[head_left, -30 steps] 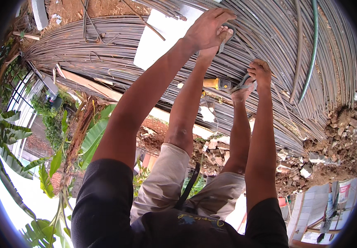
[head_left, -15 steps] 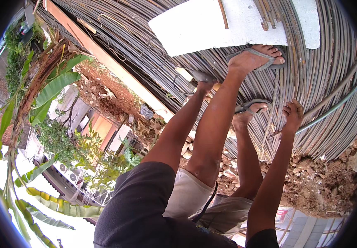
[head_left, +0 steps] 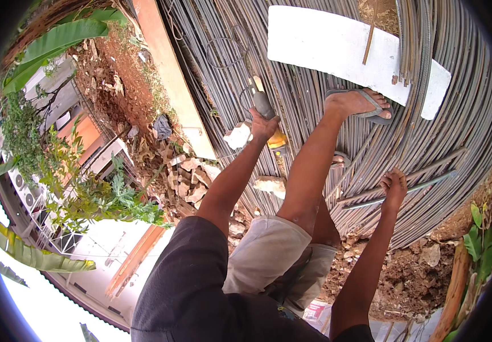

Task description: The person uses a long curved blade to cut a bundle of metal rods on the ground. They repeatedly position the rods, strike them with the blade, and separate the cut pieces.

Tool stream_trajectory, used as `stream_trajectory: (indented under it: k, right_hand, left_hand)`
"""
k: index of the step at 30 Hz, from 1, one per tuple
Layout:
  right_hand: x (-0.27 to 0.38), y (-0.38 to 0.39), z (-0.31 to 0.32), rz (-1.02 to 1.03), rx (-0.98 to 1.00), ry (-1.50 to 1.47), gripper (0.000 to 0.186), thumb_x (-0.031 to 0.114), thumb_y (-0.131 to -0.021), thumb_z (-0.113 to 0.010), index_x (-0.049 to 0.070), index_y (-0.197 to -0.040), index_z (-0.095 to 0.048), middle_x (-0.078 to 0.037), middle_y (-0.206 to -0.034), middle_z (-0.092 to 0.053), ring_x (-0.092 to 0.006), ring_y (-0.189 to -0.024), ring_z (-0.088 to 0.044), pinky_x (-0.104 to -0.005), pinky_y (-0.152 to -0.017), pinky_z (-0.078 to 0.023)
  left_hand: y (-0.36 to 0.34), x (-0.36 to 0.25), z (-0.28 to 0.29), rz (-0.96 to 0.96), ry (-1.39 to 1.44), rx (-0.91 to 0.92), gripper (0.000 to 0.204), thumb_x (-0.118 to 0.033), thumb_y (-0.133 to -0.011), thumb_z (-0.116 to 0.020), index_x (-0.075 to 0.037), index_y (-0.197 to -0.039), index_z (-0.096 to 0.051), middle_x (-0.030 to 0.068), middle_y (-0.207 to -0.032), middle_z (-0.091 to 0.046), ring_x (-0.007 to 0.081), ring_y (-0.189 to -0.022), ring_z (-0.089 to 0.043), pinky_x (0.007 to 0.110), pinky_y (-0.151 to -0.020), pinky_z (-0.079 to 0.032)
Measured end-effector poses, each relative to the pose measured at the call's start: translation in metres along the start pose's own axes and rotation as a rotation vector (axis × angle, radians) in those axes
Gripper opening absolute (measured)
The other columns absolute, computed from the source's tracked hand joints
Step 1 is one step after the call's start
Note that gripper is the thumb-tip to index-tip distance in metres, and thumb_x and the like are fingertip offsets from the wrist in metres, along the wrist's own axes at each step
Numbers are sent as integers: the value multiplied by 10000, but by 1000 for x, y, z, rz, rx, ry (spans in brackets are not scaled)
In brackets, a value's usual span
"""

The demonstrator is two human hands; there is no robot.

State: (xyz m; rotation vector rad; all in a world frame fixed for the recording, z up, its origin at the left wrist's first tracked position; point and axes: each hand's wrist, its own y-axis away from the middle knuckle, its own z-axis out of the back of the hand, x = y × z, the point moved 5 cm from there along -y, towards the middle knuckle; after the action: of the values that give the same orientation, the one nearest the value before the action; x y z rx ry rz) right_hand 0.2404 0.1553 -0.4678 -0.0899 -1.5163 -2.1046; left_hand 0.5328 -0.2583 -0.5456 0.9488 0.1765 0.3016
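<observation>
While your L hand (head_left: 265,125) is closed round a dark-grey-and-yellow cylindrical power tool (head_left: 263,105), grey end poking out above the fist & yellow part below, your R hand (head_left: 394,185) hangs well apart, fingers loosely curled & narrow; can't tell if the palm hides anything. Tool's over the long grey-brown steel rods (head_left: 468,114), L of your bent leg, nr an off-white jagged rubble lump (head_left: 237,135); can't tell if it touches the rods. R hand's nr a straight brown bar (head_left: 428,166) & a thin grey-green tube (head_left: 431,180), both lying across the rods. Flat white slab (head_left: 326,43) is on the rods too, just beyond your foot in a grey flip-flop (head_left: 378,120). Long tan wooden plank (head_left: 175,85) runs along the rods' L side. Re writing: pink-and-white printed panel (head_left: 315,310), btm edge, lettering too small to read; yellow-and-blue shirt print (head_left: 286,312) mostly folded away.
</observation>
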Motion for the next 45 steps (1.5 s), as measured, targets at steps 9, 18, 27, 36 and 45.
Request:
stream_trajectory:
  k: [9, 18, 27, 36, 45]
  right_hand:
    - [16, 125, 17, 136, 136, -40, 369, 90, -980, -652, -20, -1325, -584, -214, -1187, -686, -314, -1065, -695, -438, -837, -626]
    - [-119, 169, 98, -93, 70, 182, 90, 131, -980, -684, 70, -1027, -636, -59, -864, -681, -132, -696, -648, -252, -593, -499]
    - [-158, 148, 31, -118, 91, 370, 58, 150, -1011, -647, 96, -1019, -627, -28, -834, -653, -97, -630, -593, -231, -530, -462]
    - [-166, 139, -21, -94, 28, 685, 141, 184, -1000, -650, 87, -1102, -654, -63, -966, -709, -191, -788, -694, -351, -721, -575]
    - [-171, 181, -28, -71, 52, 456, 166, 163, -1002, -652, 55, -1128, -652, -89, -976, -719, -207, -831, -707, -359, -722, -577]
  left_hand:
    - [100, 173, 340, -244, 4, -841, 650, -210, -776, -776, -23, -1242, -362, 289, -1118, -578, 475, -1043, -603, 572, -925, -481]
    - [71, 322, 467, 13, -23, -1014, 666, -261, -777, -755, -24, -1248, -347, 265, -1176, -558, 472, -1098, -596, 580, -967, -470]
    - [-158, 387, 394, 80, -204, -756, 834, -392, -773, -846, -22, -1310, -327, 307, -1212, -626, 492, -1146, -640, 563, -990, -529]
    - [-385, 462, 429, 271, -332, -500, 1041, -530, -764, -859, 89, -1414, -331, 330, -1291, -652, 429, -1201, -672, 510, -1001, -540]
    - [-306, 396, 301, -184, -426, -630, 674, -371, -812, -834, 39, -1296, -605, 300, -1178, -678, 431, -1090, -685, 548, -901, -558]
